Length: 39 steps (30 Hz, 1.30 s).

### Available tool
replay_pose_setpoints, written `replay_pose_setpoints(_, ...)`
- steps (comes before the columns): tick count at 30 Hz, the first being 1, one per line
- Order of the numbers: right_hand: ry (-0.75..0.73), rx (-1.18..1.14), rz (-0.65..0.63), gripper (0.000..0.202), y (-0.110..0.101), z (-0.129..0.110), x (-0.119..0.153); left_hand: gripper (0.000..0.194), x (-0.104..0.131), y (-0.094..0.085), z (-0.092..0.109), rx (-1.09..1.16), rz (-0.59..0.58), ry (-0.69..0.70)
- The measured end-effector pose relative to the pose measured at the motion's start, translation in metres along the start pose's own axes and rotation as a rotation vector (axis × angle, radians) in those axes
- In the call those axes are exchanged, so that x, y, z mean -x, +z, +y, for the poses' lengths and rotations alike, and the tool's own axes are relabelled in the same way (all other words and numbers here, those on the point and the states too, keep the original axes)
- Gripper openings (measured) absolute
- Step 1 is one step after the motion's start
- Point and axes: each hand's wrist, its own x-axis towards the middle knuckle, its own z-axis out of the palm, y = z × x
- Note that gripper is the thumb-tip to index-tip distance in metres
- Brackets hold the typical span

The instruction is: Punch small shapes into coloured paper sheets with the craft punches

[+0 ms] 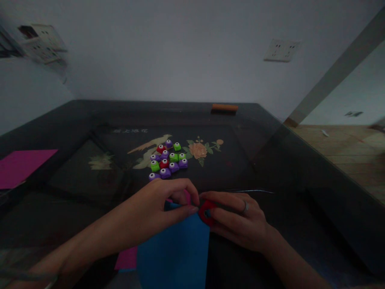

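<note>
My left hand (176, 200) pinches the top edge of a blue sheet of paper (177, 253) between thumb and fingers. My right hand (237, 218) is closed around a red paper punch (205, 212), which sits at the blue sheet's upper right corner; a finger partly covers it. Behind and under the blue sheet lies pink paper (128, 259), mostly hidden. Just beyond my hands stands a cluster of several small punches with white round tops, among them a purple punch (165, 173), a green punch (155, 165) and another red punch (164, 163).
The black glossy table (246, 160) bears a printed flower and bird picture. A pink sheet (25, 166) lies at its left edge, and an orange-brown bar (224, 108) near the back edge. A dark flat object (339, 224) is at the right. The wall has sockets (282, 50).
</note>
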Motion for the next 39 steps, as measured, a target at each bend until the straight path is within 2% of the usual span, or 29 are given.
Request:
replay_pose_setpoints(10,0.004,0.002,0.017,0.006,0.0,-0.002,-0.001,0.013,-0.002,-0.001,0.002,-0.084,-0.029,-0.031)
replay_pose_setpoints(20,0.006,0.017,-0.012,0.009,0.0,0.001,0.005,0.014,-0.002,-0.001,0.002,-0.089,-0.047,-0.036)
replay_pose_setpoints(25,0.008,0.03,0.018,0.015,0.0,0.0,0.006,0.013,-0.002,-0.001,0.002,-0.081,-0.047,-0.031)
replay_pose_setpoints(34,-0.031,0.032,0.038,0.007,-0.007,-0.003,-0.002,0.013,0.0,0.001,0.002,-0.083,-0.032,0.002)
replay_pose_setpoints(39,0.036,-0.059,0.031,0.006,-0.008,-0.003,-0.004,0.013,0.0,0.001,0.001,-0.109,-0.044,0.006)
